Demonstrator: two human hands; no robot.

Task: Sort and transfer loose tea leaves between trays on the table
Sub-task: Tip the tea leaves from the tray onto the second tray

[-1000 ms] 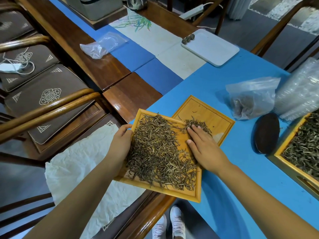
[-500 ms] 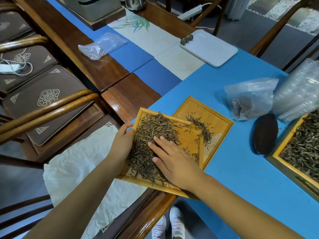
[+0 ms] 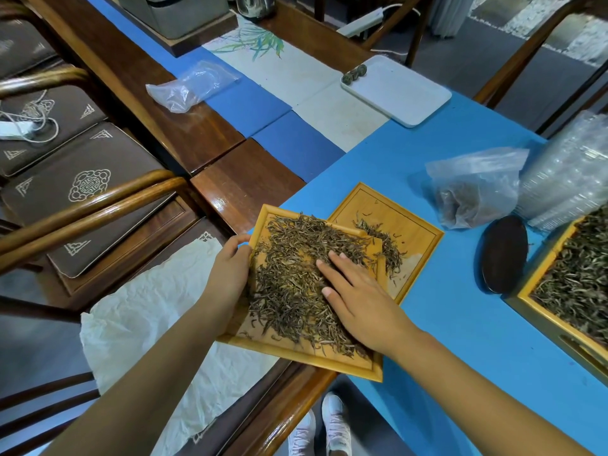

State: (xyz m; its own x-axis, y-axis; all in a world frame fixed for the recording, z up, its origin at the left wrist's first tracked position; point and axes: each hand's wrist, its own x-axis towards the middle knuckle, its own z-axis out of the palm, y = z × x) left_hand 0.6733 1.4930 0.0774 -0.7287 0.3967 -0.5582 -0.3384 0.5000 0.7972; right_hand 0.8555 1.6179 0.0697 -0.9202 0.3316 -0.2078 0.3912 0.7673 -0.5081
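Gripping the near wooden tray (image 3: 329, 365) by its left rim with the left hand (image 3: 230, 271), thumb curled over the edge, other fingers hidden beneath. Pressing flat on the loose tea leaves (image 3: 289, 274) with the right hand (image 3: 358, 301), fingers straight and slightly spread, pinching nothing.

Judged step: sweeping leaves off the held tray toward the second wooden tray (image 3: 418, 225), just beyond the right fingertips and partly under the held tray's far corner. Better to keep the left grip firm and the tray tilted toward that corner. Better to push with flat fingers, lightly, in small portions, so as not to break leaves or spill them over the rim onto the blue table cover (image 3: 460, 340). Risk: held tray overhanging the table edge, so dropped leaves may fall on the white paper (image 3: 138, 311) below the left hand.

Held tray: most of the leaves, a thick layer. Second tray: only a small strip of leaves close to the right fingertips. Far right of the right hand: third tray (image 3: 539, 311), full of tea leaves. Beyond it, plastic bag (image 3: 473, 192) with brownish contents. Well beyond both hands: white tray (image 3: 401, 93), with a few small round pieces at one corner.
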